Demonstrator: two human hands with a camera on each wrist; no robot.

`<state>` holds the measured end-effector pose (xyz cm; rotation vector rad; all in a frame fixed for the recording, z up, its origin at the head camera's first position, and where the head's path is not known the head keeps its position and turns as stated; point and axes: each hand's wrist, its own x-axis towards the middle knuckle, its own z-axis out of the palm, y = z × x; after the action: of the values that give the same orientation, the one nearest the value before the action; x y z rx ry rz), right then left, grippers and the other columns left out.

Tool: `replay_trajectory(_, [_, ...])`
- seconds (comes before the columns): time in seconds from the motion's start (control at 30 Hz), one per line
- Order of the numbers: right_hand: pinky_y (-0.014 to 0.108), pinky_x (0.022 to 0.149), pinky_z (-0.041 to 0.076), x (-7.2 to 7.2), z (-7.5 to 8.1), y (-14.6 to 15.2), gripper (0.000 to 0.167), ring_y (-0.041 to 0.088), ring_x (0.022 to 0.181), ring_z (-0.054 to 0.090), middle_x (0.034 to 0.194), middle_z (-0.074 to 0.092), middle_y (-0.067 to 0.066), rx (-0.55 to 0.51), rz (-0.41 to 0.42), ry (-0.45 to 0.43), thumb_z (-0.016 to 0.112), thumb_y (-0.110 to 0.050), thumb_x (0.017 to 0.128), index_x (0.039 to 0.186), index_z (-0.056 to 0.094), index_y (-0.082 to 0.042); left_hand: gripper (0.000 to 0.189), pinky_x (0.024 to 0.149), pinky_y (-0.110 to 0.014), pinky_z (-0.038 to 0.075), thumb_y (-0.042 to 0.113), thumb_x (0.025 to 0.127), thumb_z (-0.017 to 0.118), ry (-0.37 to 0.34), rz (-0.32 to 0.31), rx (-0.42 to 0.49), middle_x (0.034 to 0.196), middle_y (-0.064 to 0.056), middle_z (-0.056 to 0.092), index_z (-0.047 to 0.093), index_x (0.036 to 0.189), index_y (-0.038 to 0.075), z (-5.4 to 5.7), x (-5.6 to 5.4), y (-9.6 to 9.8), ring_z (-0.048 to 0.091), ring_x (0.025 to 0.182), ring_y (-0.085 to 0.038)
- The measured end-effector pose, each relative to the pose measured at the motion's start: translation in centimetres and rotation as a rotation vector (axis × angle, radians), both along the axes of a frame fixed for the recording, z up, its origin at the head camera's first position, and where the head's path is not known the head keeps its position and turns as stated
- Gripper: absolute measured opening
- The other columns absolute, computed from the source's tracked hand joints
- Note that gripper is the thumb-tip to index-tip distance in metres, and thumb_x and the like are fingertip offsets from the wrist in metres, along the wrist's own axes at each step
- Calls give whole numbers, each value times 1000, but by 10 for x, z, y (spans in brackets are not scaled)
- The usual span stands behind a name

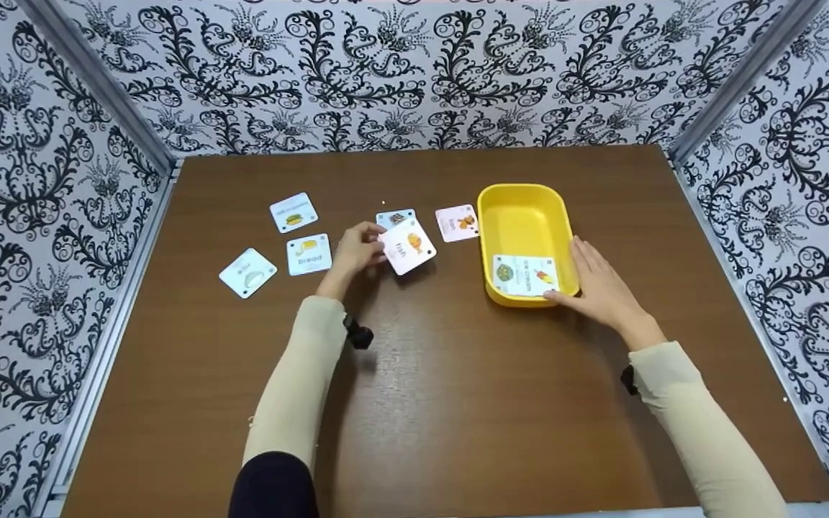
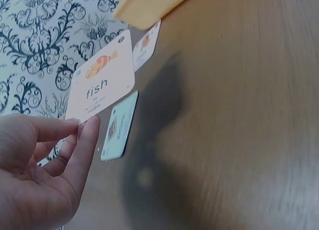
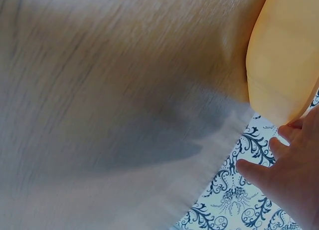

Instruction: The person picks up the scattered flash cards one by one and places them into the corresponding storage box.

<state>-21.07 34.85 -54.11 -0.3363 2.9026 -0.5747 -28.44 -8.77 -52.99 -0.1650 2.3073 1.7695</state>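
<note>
My left hand (image 1: 358,252) pinches one edge of a white picture card reading "fish" (image 1: 407,247), with an orange fish on it. In the left wrist view, this fish card (image 2: 99,80) is held above the table between thumb and fingers. Behind it lies a partly covered blue-edged card (image 1: 394,217). My right hand (image 1: 605,288) rests at the right side of a yellow plastic tub (image 1: 526,216), fingers straight along the wall and thumb at the front rim. Inside the tub's near end lies an ice cream card (image 1: 526,275). The right wrist view shows fingertips at the tub wall (image 3: 279,65).
A lion card (image 1: 457,223) lies beside the tub's left wall. Further left are a bread card (image 1: 309,255), a card with a burger picture (image 1: 293,212) and a tilted card with a bowl picture (image 1: 247,273). Patterned walls enclose the brown table (image 1: 443,403) at the back and sides.
</note>
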Motion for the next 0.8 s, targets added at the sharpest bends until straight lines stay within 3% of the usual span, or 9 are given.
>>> replay_trajectory(0.37, [61, 123, 11, 2, -3, 1, 116, 41, 154, 6, 168, 3, 19, -5, 13, 6, 61, -69, 85, 159, -1, -4, 31, 90, -47, 58, -8, 93, 54, 29, -61, 34, 113, -21, 58, 60, 122, -5, 10, 1, 37, 63, 91, -26])
replay_trajectory(0.63, [61, 123, 11, 0, -2, 1, 117, 40, 155, 6, 168, 3, 18, -11, 11, 15, 60, -71, 85, 160, -1, -5, 29, 89, -48, 58, -11, 91, 55, 54, -98, 88, 96, -7, 53, 61, 118, -6, 19, 0, 73, 59, 82, -17])
replay_trajectory(0.8, [59, 123, 12, 0, -2, 0, 116, 40, 154, 8, 168, 6, 20, -13, 15, 34, 62, -68, 85, 160, 1, -4, 29, 89, -49, 58, -13, 90, 55, 54, -128, 119, 94, -7, 55, 60, 118, -7, 20, -1, 97, 58, 80, -14])
